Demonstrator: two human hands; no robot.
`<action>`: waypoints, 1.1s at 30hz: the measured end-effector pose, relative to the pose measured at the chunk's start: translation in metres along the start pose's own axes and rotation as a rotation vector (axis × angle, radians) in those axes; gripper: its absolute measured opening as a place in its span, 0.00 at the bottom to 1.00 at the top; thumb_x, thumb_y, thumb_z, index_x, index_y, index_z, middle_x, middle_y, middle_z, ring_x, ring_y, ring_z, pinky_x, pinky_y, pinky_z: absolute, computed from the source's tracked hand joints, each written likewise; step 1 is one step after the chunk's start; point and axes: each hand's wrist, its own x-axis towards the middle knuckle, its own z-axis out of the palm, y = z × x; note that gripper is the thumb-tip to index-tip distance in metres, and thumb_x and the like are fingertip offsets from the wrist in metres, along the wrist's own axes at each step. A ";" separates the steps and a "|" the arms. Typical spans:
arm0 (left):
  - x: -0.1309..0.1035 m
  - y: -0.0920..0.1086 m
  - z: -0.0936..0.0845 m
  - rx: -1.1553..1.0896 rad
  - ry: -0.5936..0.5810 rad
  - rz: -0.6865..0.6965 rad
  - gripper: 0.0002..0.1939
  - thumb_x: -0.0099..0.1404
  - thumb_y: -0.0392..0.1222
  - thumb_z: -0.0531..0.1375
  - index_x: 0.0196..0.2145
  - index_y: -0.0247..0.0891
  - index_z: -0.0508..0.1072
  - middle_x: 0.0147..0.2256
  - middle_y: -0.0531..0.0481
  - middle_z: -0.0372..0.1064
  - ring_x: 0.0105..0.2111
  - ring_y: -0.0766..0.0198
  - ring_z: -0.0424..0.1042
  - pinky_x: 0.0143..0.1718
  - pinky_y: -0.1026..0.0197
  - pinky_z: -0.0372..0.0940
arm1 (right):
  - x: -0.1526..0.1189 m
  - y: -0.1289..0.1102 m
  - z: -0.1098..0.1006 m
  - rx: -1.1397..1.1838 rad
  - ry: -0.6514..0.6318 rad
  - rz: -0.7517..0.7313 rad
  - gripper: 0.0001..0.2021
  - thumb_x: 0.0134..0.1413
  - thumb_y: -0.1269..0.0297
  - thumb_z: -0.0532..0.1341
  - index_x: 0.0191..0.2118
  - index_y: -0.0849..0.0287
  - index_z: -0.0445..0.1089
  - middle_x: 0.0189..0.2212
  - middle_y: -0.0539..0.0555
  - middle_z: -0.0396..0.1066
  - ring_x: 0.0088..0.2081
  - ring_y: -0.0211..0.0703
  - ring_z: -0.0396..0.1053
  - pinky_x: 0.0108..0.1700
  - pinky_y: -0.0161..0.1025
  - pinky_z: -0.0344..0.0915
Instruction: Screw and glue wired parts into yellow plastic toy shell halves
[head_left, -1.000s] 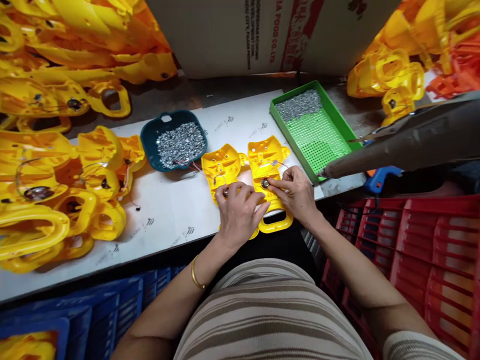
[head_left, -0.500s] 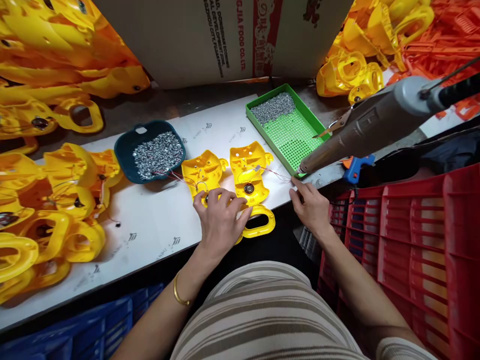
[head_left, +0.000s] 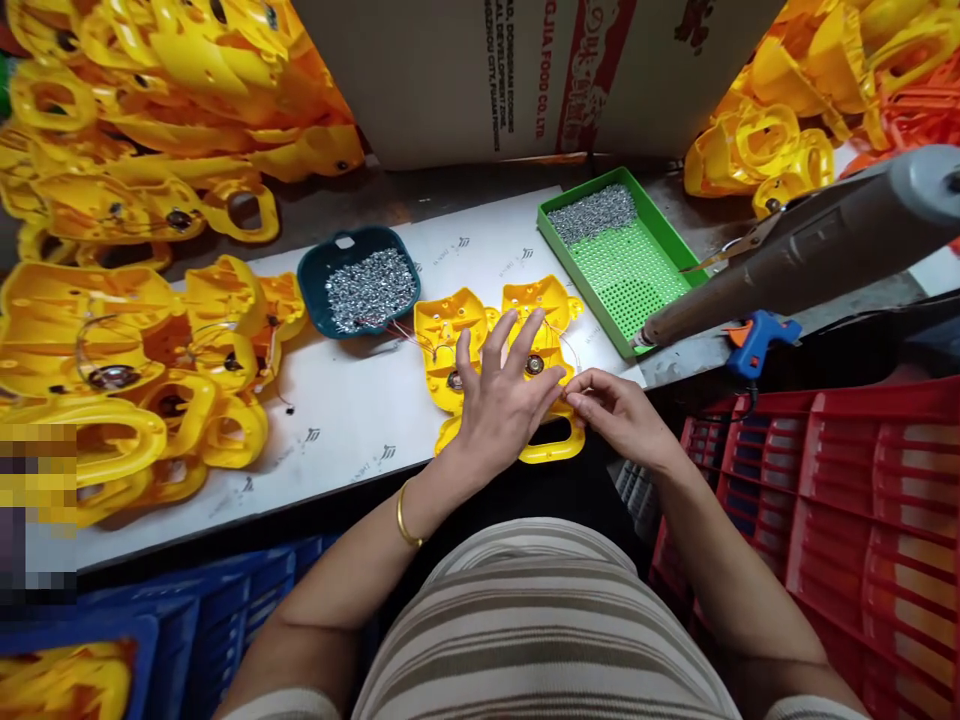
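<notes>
Two yellow plastic shell halves lie side by side at the table's front edge: a left shell and a right shell. Each has a round metal-centred part inside, and the right one has a looped handle sticking out over the edge. My left hand is spread across both shells, fingers apart. Beside the right shell, my right hand has thumb and forefinger pinched together on thin wires that curve out from that shell. The wire ends are hidden by the fingertips.
A dark teal bowl and a green tray hold small screws. A grey screwdriver hangs at right, near a blue glue gun. Yellow shells are piled left. A red crate stands at lower right.
My right hand has drawn in from beside the green tray to the right shell's edge, bringing the wires along. My left hand's fingers have lifted and spread. The view has shifted left.
</notes>
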 end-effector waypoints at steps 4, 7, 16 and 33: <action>0.007 -0.010 -0.002 -0.025 0.009 -0.015 0.11 0.69 0.46 0.57 0.33 0.45 0.78 0.62 0.50 0.61 0.65 0.47 0.50 0.64 0.34 0.34 | 0.005 0.000 0.004 0.131 0.016 0.117 0.17 0.50 0.51 0.67 0.38 0.59 0.72 0.27 0.51 0.73 0.25 0.37 0.71 0.25 0.33 0.68; 0.009 -0.012 -0.006 -0.023 0.026 0.004 0.11 0.69 0.46 0.57 0.32 0.45 0.78 0.61 0.51 0.63 0.66 0.48 0.50 0.64 0.34 0.33 | 0.006 0.002 0.002 -0.032 0.118 0.042 0.13 0.53 0.55 0.65 0.40 0.58 0.76 0.34 0.54 0.76 0.32 0.41 0.75 0.29 0.36 0.72; 0.005 -0.016 -0.010 -0.041 0.028 -0.015 0.08 0.68 0.46 0.58 0.40 0.48 0.78 0.62 0.50 0.62 0.66 0.47 0.51 0.64 0.36 0.35 | 0.008 0.000 -0.002 -0.485 0.320 -0.162 0.07 0.55 0.60 0.65 0.35 0.56 0.78 0.32 0.52 0.78 0.29 0.40 0.74 0.34 0.37 0.72; -0.058 0.001 -0.006 0.008 -0.196 -0.056 0.25 0.53 0.56 0.70 0.46 0.44 0.75 0.59 0.39 0.65 0.60 0.41 0.60 0.61 0.30 0.41 | 0.012 0.006 0.017 -0.659 0.211 -0.226 0.05 0.58 0.67 0.62 0.38 0.57 0.76 0.34 0.52 0.71 0.32 0.39 0.70 0.33 0.35 0.65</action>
